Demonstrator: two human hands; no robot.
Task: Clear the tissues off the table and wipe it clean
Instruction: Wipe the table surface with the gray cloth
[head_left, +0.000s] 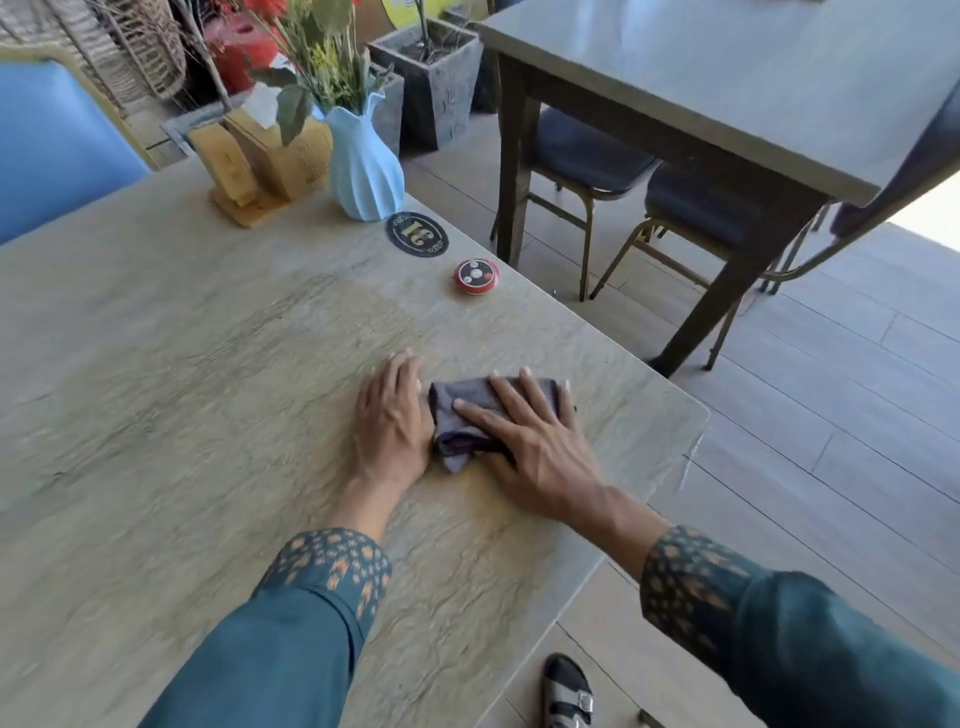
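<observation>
A folded grey cloth (470, 415) lies flat on a pale wood-grain table (182, 389), close to the table's near right corner. The right hand (524, 441) rests palm down on top of the cloth, its fingers straight and spread, pressing it to the surface rather than gripping it. The left hand (392, 415) lies flat on the table just left of the cloth, fingers straight and together, its edge touching or nearly touching the cloth; the frame is slightly blurred there, so contact is hard to confirm. Both arms wear teal sleeves (291, 623) with orange-patterned cuffs.

Beyond the cloth, toward the table's far right edge, sits a small round red call button (476, 276). Further beyond the cloth lies a dark oval number plate (417, 234), and past that a light blue ribbed vase (363, 166) with greenery. Left of the vase stands a wooden tissue holder (265, 161) with a white tissue (262, 103) poking out. Right of the cloth, off the table, are a second table (727, 78) and chairs (587, 156) on a plank floor (831, 415). A sandalled foot (566, 691) shows below the near edge.
</observation>
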